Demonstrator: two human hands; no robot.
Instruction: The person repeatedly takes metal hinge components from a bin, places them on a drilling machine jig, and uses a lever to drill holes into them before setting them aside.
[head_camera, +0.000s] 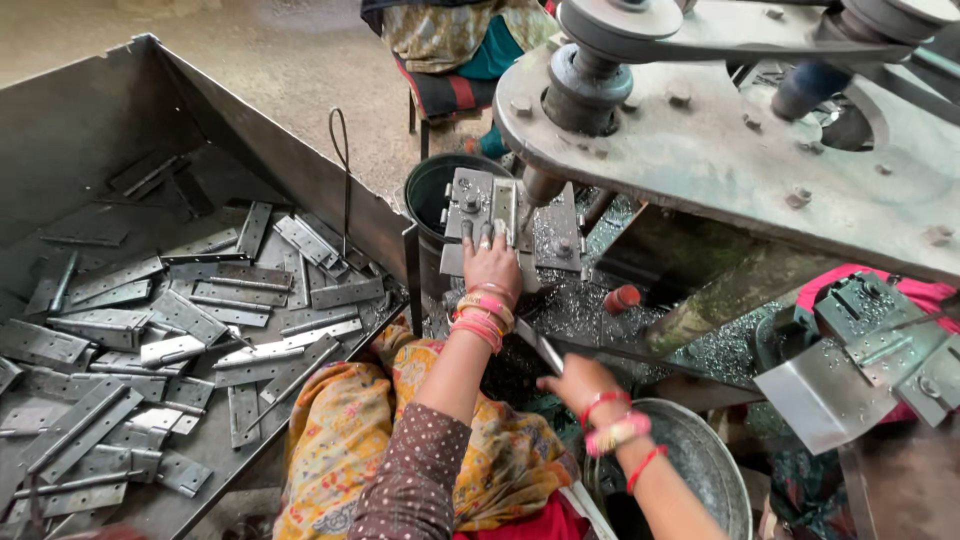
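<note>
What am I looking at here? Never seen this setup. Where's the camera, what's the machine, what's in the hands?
There is one view, from a camera on the worker's head looking down at their own hands. The left hand presses a metal hinge plate onto a small fixture under the spindle of a belt-driven drilling machine. The right hand grips a long metal lever. To the left, a big sheet-metal tray holds a heap of grey hinges. Metal shavings lie around the fixture, a dark bucket stands behind it and a steel basin sits by the right arm. Another seated person is partly visible at the top.
</note>
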